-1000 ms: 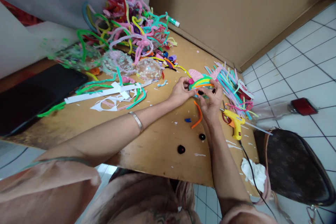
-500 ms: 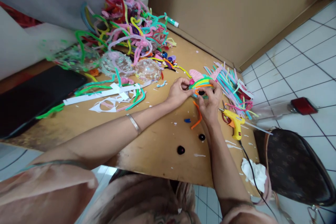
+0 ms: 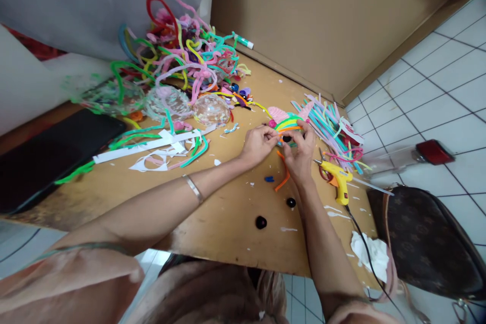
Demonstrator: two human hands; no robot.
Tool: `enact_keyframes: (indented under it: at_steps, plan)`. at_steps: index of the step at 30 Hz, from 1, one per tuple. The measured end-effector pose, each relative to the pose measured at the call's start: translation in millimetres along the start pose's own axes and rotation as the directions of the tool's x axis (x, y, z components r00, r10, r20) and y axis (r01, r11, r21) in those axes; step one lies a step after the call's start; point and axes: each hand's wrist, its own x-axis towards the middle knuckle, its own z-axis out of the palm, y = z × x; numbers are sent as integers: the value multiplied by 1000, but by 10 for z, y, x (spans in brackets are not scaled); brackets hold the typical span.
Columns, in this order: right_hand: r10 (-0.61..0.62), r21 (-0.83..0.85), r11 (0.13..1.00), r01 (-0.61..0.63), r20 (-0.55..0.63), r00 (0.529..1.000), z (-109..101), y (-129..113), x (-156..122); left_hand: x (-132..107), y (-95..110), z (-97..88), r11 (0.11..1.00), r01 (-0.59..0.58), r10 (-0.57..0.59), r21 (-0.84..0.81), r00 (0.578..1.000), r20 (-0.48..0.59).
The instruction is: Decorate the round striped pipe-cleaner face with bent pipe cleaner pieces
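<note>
A small craft piece (image 3: 287,124) wound from green, yellow and orange pipe cleaners, with a black bead on its front, sits between my hands on the wooden board (image 3: 228,202). My left hand (image 3: 258,144) pinches its left side with curled fingers. My right hand (image 3: 299,154) grips its right side, thumb near the black bead. An orange pipe cleaner (image 3: 283,174) hangs down from the piece between my wrists. A pink ribbed part (image 3: 276,112) lies just behind it.
A big tangle of pipe cleaners (image 3: 186,55) and clear plastic domes (image 3: 210,109) fill the back left. Cut pipe cleaner pieces (image 3: 330,124) lie right of my hands, a yellow glue gun (image 3: 337,178) beside them. Two black beads (image 3: 261,222) lie near the front. A brown bag (image 3: 421,243) sits at right.
My hands and the craft piece have hardly moved on the board; the fingers shifted slightly round the piece. The view tilted a little, so everything sits lower in the picture.
</note>
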Motion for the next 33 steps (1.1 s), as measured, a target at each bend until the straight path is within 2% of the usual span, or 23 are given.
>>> enact_keyframes:
  at_steps: [5, 15, 27, 33]
  plan:
    - [-23, 0, 1000, 23, -14, 1000, -3, 11, 1, 24, -48, -7, 996, -59, 57, 60, 998, 25]
    - [-23, -11, 1000, 23, -1, 1000, -7, 15, -13, -2, -27, -35, 996, -82, 81, 18, 994, 67]
    - [-29, -23, 999, 28, -9, 1000, -15, -15, -4, 100, -44, -104, 975, -198, 183, 96, 972, 149]
    - [-24, 1, 1000, 24, -5, 1000, -20, -24, -2, 127, -11, -135, 946, -262, 232, 189, 958, 168]
